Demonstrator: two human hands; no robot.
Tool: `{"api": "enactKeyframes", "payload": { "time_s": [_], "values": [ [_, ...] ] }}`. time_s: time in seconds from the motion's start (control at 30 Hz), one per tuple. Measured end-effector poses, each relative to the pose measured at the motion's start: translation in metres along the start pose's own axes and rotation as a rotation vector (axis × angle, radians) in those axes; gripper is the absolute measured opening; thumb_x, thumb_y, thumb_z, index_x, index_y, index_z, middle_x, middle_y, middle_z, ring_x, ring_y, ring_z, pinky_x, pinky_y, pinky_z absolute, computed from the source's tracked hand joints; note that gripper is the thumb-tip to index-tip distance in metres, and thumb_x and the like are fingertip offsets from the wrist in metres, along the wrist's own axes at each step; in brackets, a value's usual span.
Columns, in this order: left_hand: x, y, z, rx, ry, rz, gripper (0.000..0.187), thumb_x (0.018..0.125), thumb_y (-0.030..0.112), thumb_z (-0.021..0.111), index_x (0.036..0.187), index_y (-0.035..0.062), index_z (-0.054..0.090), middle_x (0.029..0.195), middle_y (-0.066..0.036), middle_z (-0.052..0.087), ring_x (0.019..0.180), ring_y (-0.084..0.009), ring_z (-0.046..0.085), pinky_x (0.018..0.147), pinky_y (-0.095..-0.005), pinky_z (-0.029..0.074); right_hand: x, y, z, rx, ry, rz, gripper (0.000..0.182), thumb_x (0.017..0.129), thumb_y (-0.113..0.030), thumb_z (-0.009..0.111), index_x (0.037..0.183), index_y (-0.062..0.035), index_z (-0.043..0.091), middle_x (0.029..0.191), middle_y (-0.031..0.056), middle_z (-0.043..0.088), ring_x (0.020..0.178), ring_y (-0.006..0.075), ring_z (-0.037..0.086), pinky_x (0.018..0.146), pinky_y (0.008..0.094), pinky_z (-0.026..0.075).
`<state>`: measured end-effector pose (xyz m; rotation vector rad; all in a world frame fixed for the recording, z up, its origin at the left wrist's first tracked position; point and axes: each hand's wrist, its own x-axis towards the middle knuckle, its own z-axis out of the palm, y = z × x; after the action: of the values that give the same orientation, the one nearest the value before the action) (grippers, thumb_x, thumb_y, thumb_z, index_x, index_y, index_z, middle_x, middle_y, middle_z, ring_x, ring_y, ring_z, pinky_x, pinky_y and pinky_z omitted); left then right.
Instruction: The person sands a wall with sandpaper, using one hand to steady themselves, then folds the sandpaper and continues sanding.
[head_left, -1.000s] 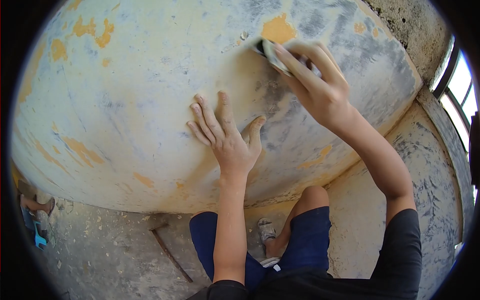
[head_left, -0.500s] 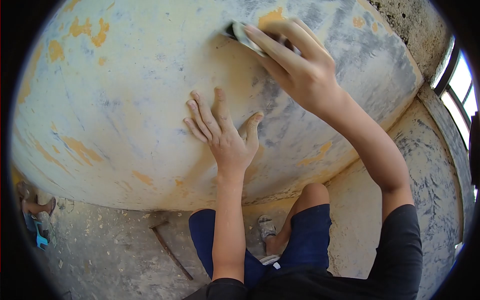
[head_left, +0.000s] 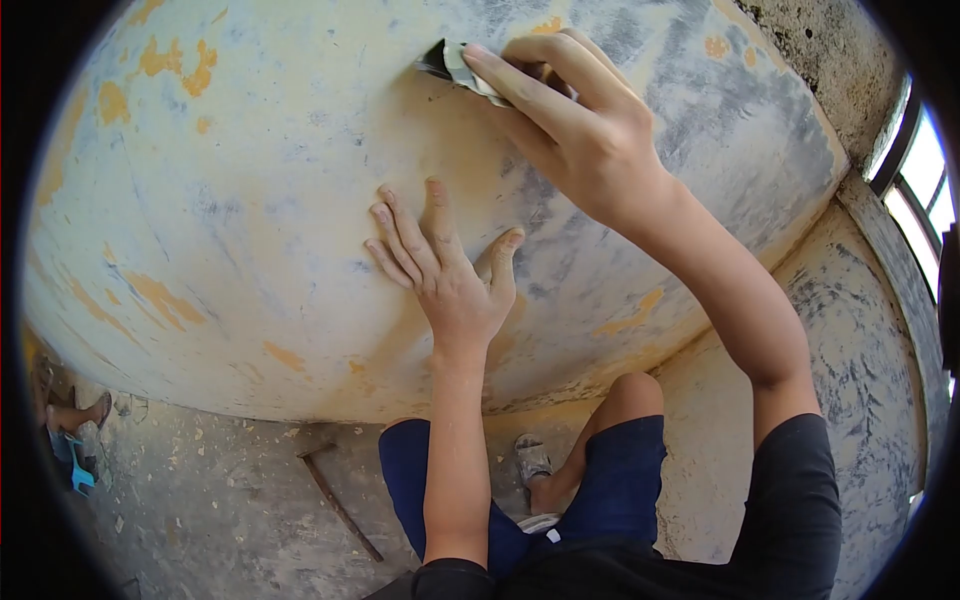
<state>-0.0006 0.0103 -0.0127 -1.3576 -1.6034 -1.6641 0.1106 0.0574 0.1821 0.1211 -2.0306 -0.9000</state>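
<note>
A large curved surface (head_left: 250,270), pale cream with grey smears and orange-yellow patches, fills most of the view. My left hand (head_left: 455,285) lies against it with fingers spread and holds nothing. Up and to the right, my right hand (head_left: 585,130) pinches a folded piece of sandpaper (head_left: 465,72) between thumb and fingers. The sandpaper is dark on one side and pale on the other, and its dark edge points left, close against the surface. Part of it is hidden under my fingers.
A hammer (head_left: 340,505) with a long handle lies on the grey, flecked floor (head_left: 230,500) below the curved surface. At the far left are another person's foot (head_left: 100,410) and a light-blue object (head_left: 80,475). A rough wall and a window (head_left: 920,165) stand at the right.
My right hand has slid a little to the left with the sandpaper, uncovering less of the orange patch above. My left hand has stayed almost in place.
</note>
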Motion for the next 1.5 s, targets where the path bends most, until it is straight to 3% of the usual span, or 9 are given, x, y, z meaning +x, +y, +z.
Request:
{"api": "enactKeyframes", "payload": {
  "time_s": [0.27, 0.47, 0.7, 0.9, 1.07, 1.13, 1.23, 1.37, 1.5],
  "values": [
    [-0.001, -0.002, 0.001, -0.008, 0.014, 0.008, 0.091, 0.1, 0.062, 0.061, 0.165, 0.0043, 0.032, 0.171, -0.03, 0.016, 0.162, -0.0416, 0.0, 0.125, -0.0615, -0.007, -0.054, 0.003, -0.041, -0.065, -0.127, 0.067, 0.054, 0.075, 0.002, 0.082, 0.128, -0.0004, 0.072, 0.101, 0.0115, 0.064, 0.085, 0.0236, 0.062, 0.069, 0.0358, 0.056],
    [-0.001, -0.002, 0.0, 0.036, -0.024, 0.011, 0.101, 0.096, 0.066, 0.064, 0.166, 0.0025, 0.026, 0.173, -0.028, 0.007, 0.161, -0.0442, -0.003, 0.124, -0.0662, -0.003, 0.013, 0.002, 0.009, -0.011, 0.034, -0.035, 0.052, 0.075, 0.002, 0.082, 0.126, -0.0007, 0.073, 0.102, 0.0113, 0.064, 0.085, 0.0233, 0.062, 0.069, 0.0366, 0.056],
    [-0.002, -0.004, 0.003, -0.012, 0.029, 0.017, 0.093, 0.099, 0.063, 0.061, 0.165, 0.0053, 0.032, 0.171, -0.029, 0.016, 0.162, -0.0413, 0.0, 0.125, -0.0614, -0.007, -0.045, -0.002, -0.04, -0.067, -0.125, 0.053, 0.052, 0.075, 0.001, 0.083, 0.126, 0.0004, 0.073, 0.104, 0.0107, 0.066, 0.084, 0.0238, 0.063, 0.069, 0.0356, 0.057],
    [-0.002, -0.002, -0.002, -0.006, -0.009, 0.0, 0.097, 0.098, 0.065, 0.062, 0.165, 0.0047, 0.029, 0.172, -0.029, 0.012, 0.162, -0.0428, 0.0, 0.124, -0.0642, -0.005, 0.017, 0.001, 0.009, -0.003, 0.033, -0.029, 0.056, 0.073, 0.002, 0.084, 0.128, -0.0016, 0.073, 0.105, 0.0114, 0.066, 0.084, 0.0232, 0.064, 0.065, 0.0356, 0.056],
    [-0.002, -0.003, 0.0, 0.035, -0.032, 0.006, 0.101, 0.096, 0.067, 0.064, 0.166, 0.0037, 0.026, 0.172, -0.029, 0.007, 0.161, -0.045, -0.001, 0.123, -0.0673, -0.003, -0.032, -0.001, -0.025, -0.051, -0.038, 0.036, 0.054, 0.074, 0.0, 0.084, 0.127, -0.0023, 0.073, 0.104, 0.0103, 0.065, 0.085, 0.0231, 0.063, 0.066, 0.0352, 0.054],
    [-0.003, -0.004, 0.003, -0.027, 0.017, 0.007, 0.092, 0.099, 0.063, 0.062, 0.164, 0.0052, 0.035, 0.171, -0.03, 0.016, 0.162, -0.0412, 0.001, 0.125, -0.0614, -0.007, -0.047, -0.001, -0.034, -0.071, -0.087, 0.084, 0.053, 0.075, -0.001, 0.084, 0.126, -0.0022, 0.073, 0.103, 0.0096, 0.065, 0.085, 0.023, 0.062, 0.067, 0.0352, 0.053],
    [-0.002, -0.004, 0.004, -0.031, 0.026, 0.004, 0.091, 0.099, 0.063, 0.061, 0.164, 0.0058, 0.035, 0.171, -0.03, 0.017, 0.162, -0.0413, 0.001, 0.125, -0.0617, -0.006, -0.044, 0.002, -0.032, -0.086, -0.106, 0.096, 0.052, 0.076, -0.003, 0.084, 0.127, -0.0024, 0.073, 0.103, 0.0083, 0.065, 0.085, 0.0223, 0.062, 0.07, 0.0352, 0.052],
    [-0.001, -0.002, 0.001, -0.032, 0.026, -0.008, 0.091, 0.099, 0.063, 0.061, 0.164, 0.0061, 0.035, 0.171, -0.03, 0.017, 0.162, -0.0412, 0.002, 0.125, -0.0616, -0.006, 0.007, 0.003, 0.007, -0.048, 0.042, -0.02, 0.052, 0.076, -0.002, 0.084, 0.127, -0.0025, 0.073, 0.103, 0.0088, 0.065, 0.085, 0.0218, 0.062, 0.071, 0.035, 0.053],
    [-0.001, -0.004, 0.0, 0.039, -0.023, 0.014, 0.102, 0.096, 0.068, 0.062, 0.166, 0.0029, 0.027, 0.173, -0.028, 0.007, 0.161, -0.0446, -0.002, 0.123, -0.0664, -0.005, -0.023, -0.003, -0.018, -0.047, -0.013, 0.036, 0.053, 0.075, 0.001, 0.083, 0.127, -0.0015, 0.073, 0.103, 0.0105, 0.066, 0.085, 0.0231, 0.063, 0.071, 0.035, 0.056]
  ]
}}
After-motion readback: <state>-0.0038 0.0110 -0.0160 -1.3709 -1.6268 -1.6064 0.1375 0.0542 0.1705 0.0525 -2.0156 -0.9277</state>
